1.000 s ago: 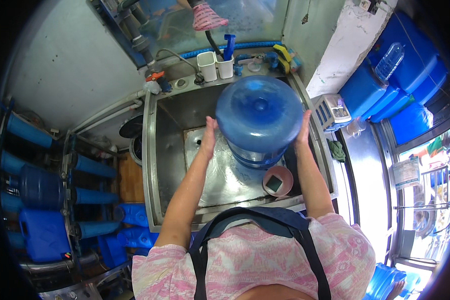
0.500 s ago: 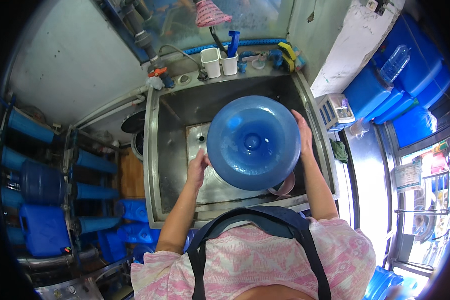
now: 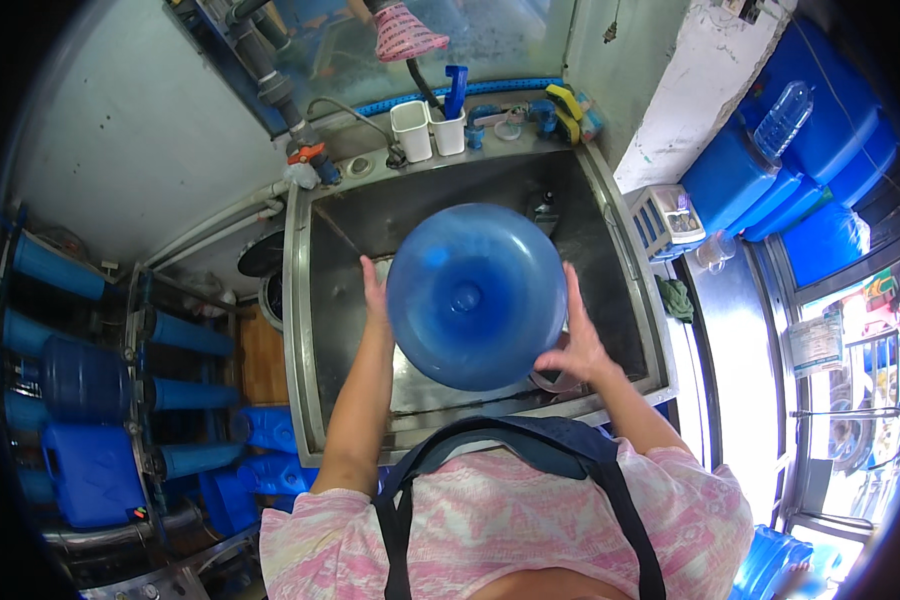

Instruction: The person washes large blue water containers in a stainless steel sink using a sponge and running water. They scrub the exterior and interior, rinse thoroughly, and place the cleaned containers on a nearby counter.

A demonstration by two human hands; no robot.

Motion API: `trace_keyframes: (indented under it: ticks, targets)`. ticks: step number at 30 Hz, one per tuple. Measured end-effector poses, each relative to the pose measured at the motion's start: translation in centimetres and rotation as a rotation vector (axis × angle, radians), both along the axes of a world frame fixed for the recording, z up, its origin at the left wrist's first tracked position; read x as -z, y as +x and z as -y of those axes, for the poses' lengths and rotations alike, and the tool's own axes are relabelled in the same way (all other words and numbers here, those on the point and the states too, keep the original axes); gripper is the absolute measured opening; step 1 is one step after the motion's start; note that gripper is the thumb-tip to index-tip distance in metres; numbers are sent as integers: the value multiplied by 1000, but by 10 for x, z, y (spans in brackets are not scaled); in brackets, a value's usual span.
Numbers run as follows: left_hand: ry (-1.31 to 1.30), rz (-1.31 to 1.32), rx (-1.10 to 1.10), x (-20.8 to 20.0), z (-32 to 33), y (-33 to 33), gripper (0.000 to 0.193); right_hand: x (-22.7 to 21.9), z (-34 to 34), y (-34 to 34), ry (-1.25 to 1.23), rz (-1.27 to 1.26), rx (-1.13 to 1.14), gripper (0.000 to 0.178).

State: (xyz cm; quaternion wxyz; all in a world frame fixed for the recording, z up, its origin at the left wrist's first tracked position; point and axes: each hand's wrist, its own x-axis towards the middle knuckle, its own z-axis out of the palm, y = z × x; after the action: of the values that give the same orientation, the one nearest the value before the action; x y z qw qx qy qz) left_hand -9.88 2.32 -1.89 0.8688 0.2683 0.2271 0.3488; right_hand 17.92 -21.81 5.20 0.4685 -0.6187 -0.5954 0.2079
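A large round blue water jug (image 3: 475,300) is over the sink, its round end with a dimple in the middle facing me. My left hand (image 3: 376,292) presses against its left side, partly hidden behind it. On the right side, my right hand (image 3: 580,345) lies along the jug with thumb and fingers apart, gripping it between both palms. Below the jug is a deep steel sink (image 3: 610,300). A dark bottle (image 3: 543,212) stands inside near the far wall. Partly covered by the jug and my right hand, a pinkish bowl (image 3: 555,381) sits at the near right.
Two white containers (image 3: 411,130) stand on the back ledge, one holding a blue-handled brush (image 3: 455,92). Yellow sponges (image 3: 567,112) and a blue faucet (image 3: 485,120) are beside them. Blue filter tubes (image 3: 192,333) line the left; a plastic basket (image 3: 668,218) is at the right.
The jug has shifted left and slightly nearer. My left hand has slid up along its side; my right hand has moved nearer and left, its thumb now showing.
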Motion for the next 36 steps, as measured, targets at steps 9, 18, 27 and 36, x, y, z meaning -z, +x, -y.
trace_keyframes:
  ticks: [9,18,27,36]
  targets:
    - [215,-560,-229,47,22,-61,99,-4,-14,42,-57,-377,394,111]
    - [661,-339,64,-14,62,42,98,64,18,50,62,-1187,360,83]
    - [223,-503,-33,-9,-1,38,120,29,-123,58,-161,-966,267,87]
    - [146,-408,21,22,76,-54,105,4,-75,36,-59,-772,63,72]
